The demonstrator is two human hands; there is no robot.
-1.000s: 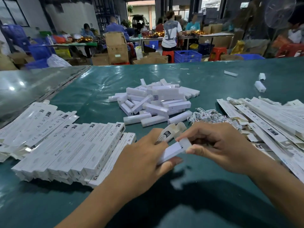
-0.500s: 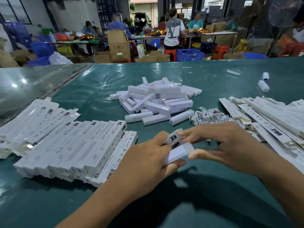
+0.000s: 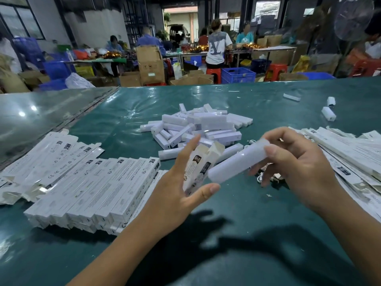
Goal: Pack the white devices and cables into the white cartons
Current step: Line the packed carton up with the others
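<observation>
I hold an open carton [image 3: 203, 162] at centre frame in my left hand [image 3: 177, 190], its fingers nearly straight behind it and thumb below. My right hand [image 3: 296, 168] pinches a white device [image 3: 237, 162], its near end just at the carton's mouth. This looks like the insertion step: next I must line the device up and slide it in. Loose devices [image 3: 202, 126] and cables [image 3: 250, 142] lie behind on the tabletop [image 3: 237, 213].

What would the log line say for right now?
left hand: holds open white printed carton | right hand: holds smooth white plastic bar device | step: device at carton, not inside
</observation>
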